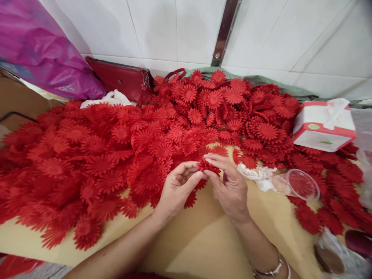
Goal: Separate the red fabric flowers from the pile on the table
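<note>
Between my two hands, above the middle of the table, is a small red fabric flower (208,166) with layered petals. My left hand (178,186) pinches its left side between thumb and fingers. On the opposite side, the thumb and fingertips of my right hand (232,188) grip the same flower. Parts of the flower are hidden behind the fingers. Just beyond and left of my hands lies a broad heap of loose red petal pieces (99,164). A taller pile of red flowers (215,99) rises behind it.
Tissue box (322,130) stands at right on more red flowers. Crumpled tissue (258,174) and a clear plastic cup (303,185) lie right of my hands. A red handbag (122,79) and purple bag (52,50) sit against the tiled wall (157,27). The tabletop (186,240) is pale yellow.
</note>
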Demonstrator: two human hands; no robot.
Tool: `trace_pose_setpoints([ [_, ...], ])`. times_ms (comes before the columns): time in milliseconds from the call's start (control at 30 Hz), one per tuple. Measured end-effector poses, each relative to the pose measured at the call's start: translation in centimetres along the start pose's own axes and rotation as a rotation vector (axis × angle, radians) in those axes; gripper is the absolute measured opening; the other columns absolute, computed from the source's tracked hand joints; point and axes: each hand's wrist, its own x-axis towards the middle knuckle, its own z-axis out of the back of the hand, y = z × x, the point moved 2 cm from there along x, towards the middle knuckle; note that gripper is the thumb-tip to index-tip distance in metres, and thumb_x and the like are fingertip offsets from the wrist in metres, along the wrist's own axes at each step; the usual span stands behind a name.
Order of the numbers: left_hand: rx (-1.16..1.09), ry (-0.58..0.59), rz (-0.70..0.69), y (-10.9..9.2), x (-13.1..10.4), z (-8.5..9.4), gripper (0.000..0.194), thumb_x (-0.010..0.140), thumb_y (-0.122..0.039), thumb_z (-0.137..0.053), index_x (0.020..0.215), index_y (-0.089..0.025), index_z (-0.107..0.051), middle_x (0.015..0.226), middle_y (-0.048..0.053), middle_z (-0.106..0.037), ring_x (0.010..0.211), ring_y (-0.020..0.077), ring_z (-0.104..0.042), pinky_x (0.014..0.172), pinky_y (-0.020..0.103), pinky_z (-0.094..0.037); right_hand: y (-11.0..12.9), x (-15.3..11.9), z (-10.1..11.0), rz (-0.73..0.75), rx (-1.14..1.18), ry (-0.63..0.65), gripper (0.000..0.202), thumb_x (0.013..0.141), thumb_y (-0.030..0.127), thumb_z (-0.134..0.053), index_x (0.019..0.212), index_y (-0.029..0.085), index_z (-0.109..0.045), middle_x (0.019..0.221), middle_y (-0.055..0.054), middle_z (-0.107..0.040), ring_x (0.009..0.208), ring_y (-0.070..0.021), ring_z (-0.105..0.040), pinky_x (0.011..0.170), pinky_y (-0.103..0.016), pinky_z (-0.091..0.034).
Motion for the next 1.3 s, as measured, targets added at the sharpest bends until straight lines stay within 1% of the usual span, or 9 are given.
trace_pose_setpoints([
  [167,0.007,0.001,-0.015,-0.1,-0.1,-0.1,0.027,0.086,-0.029,-0.08,0.109,-0.021,-0.069,0.1,0.002,-0.075,0.088,0.0104,-0.072,0.087,0.021,-0.058,0.3,0.1,-0.1,0.006,0.003,0.003,0.026,0.093,0.016,-0.069,0.114,0.033,-0.073,0.116,-0.001,-0.075,0.118,-0.017,-0.066,0.107,-0.039,-0.053],
  [367,0.072,-0.058,-0.09,-0.4,0.1,0.3,0.022,0.084,-0.027,-0.08,0.104,-0.022,-0.073,0.098,0.001,-0.074,0.089,0.0094,-0.068,0.083,0.017,-0.056,0.0,0.1,-0.1,-0.087,0.116,0.091,0.032,0.091,0.02,-0.073,0.12,0.033,-0.071,0.138,-0.002,-0.067,0.13,-0.0188,-0.061,0.114,-0.04,-0.049],
  [567,0.124,-0.099,-0.143,-0.3,0.1,0.5,0.014,0.084,-0.024,-0.08,0.096,-0.02,-0.073,0.095,0.0,-0.074,0.087,0.0097,-0.068,0.082,0.018,-0.057,0.4,-0.1,-0.5,-0.084,0.136,0.092,0.023,0.095,0.018,-0.066,0.113,0.031,-0.072,0.125,-0.001,-0.075,0.12,-0.0152,-0.068,0.109,-0.035,-0.053],
  [667,0.174,-0.12,-0.169,-0.2,-0.1,0.5,0.013,0.085,-0.024,-0.078,0.096,-0.02,-0.073,0.095,0.001,-0.074,0.086,0.0108,-0.069,0.081,0.019,-0.057,0.5,-0.1,-0.7,-0.158,0.194,0.116,0.019,0.095,0.02,-0.066,0.112,0.029,-0.071,0.127,-0.003,-0.073,0.122,-0.0167,-0.067,0.107,-0.036,-0.055],
  [800,0.402,-0.106,-0.272,-0.7,-0.3,0.6,0.012,0.091,-0.022,-0.072,0.103,-0.02,-0.072,0.1,0.004,-0.075,0.091,0.0144,-0.07,0.084,0.024,-0.057,1.0,-0.2,-0.9,-0.238,0.222,0.146,0.029,0.096,0.023,-0.063,0.125,0.027,-0.062,0.137,-0.008,-0.065,0.129,-0.0203,-0.062,0.111,-0.041,-0.052],
  [933,0.712,-0.027,-0.484,-1.5,-0.7,0.5,0.015,0.093,-0.016,-0.067,0.106,-0.022,-0.071,0.105,0.005,-0.075,0.101,0.0173,-0.07,0.094,0.03,-0.055,1.2,-0.7,-1.1,-0.157,0.142,0.163,0.042,0.097,0.023,-0.06,0.137,0.026,-0.051,0.138,-0.011,-0.059,0.132,-0.0237,-0.058,0.114,-0.047,-0.048],
  [1100,0.805,-0.077,-0.544,-1.7,-1.1,0.4,0.014,0.093,-0.018,-0.067,0.107,-0.022,-0.068,0.102,0.004,-0.075,0.096,0.0159,-0.071,0.088,0.027,-0.057,0.9,-1.0,-1.6,-0.042,0.003,0.086,0.035,0.095,0.024,-0.064,0.128,0.027,-0.05,0.126,-0.008,-0.058,0.12,-0.0225,-0.06,0.108,-0.045,-0.048],
  [1200,0.773,-0.114,-0.516,-1.1,-1.4,0.5,0.019,0.091,-0.019,-0.07,0.11,-0.023,-0.065,0.099,0.002,-0.074,0.09,0.0135,-0.072,0.083,0.024,-0.058,1.4,-0.8,-1.7,0.036,-0.062,0.026,0.019,0.097,0.022,-0.059,0.115,0.027,-0.053,0.113,-0.006,-0.058,0.111,-0.0209,-0.058,0.099,-0.04,-0.049],
  [1300,0.757,-0.136,-0.531,-0.5,-1.6,0.6,0.025,0.089,-0.019,-0.073,0.11,-0.023,-0.061,0.096,0.001,-0.07,0.088,0.0135,-0.07,0.084,0.025,-0.058,2.0,-0.6,-1.8,0.026,-0.12,0.016,0.005,0.1,0.021,-0.052,0.099,0.025,-0.054,0.096,-0.003,-0.057,0.095,-0.0188,-0.057,0.086,-0.035,-0.049],
])
